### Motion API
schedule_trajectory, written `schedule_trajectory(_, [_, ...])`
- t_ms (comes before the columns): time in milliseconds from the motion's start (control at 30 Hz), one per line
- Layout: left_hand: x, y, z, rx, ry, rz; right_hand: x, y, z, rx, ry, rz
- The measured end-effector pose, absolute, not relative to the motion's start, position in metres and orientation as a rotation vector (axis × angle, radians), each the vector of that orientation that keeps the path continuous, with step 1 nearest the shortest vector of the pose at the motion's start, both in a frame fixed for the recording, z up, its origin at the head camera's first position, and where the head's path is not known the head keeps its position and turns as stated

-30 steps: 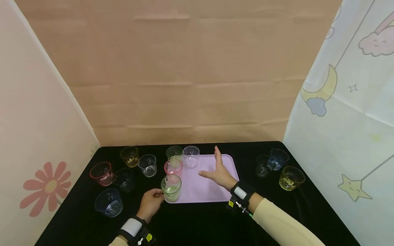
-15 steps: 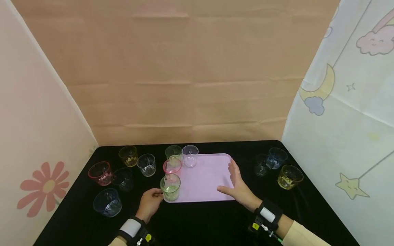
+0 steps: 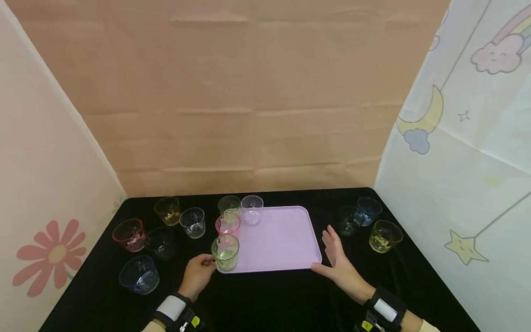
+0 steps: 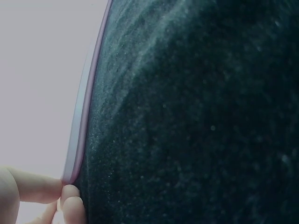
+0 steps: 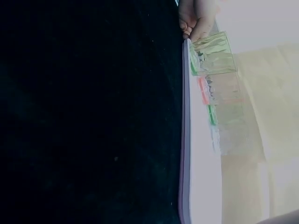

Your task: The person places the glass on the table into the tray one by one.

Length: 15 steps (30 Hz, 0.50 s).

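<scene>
- at the near left corner of a lilac tray (image 3: 275, 240), the left hand (image 3: 198, 275) pinches the rim.
- by the near right corner, the right hand (image 3: 344, 269) spreads its fingers open; whether its thumb touches is unclear.
- on black cloth (image 3: 269, 302), the tray carries a green glass (image 3: 225, 259) close to the left hand.

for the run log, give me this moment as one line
left hand: pinches lilac tray at near-left corner | right hand: spread by near-right corner, contact unclear | tumblers: four along tray's left side
</scene>
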State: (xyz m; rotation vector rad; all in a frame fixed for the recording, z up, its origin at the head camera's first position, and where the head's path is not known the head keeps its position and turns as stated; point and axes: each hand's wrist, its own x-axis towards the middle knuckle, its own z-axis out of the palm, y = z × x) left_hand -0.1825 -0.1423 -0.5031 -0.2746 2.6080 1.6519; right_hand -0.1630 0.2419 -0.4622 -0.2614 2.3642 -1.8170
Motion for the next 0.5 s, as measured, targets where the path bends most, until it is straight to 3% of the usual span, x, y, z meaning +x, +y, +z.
schedule_trajectory(500, [-0.183,-0.144,-0.502,-0.269,2.614,1.639,-0.138,0.268,-0.459,-0.214,2.371,-1.892])
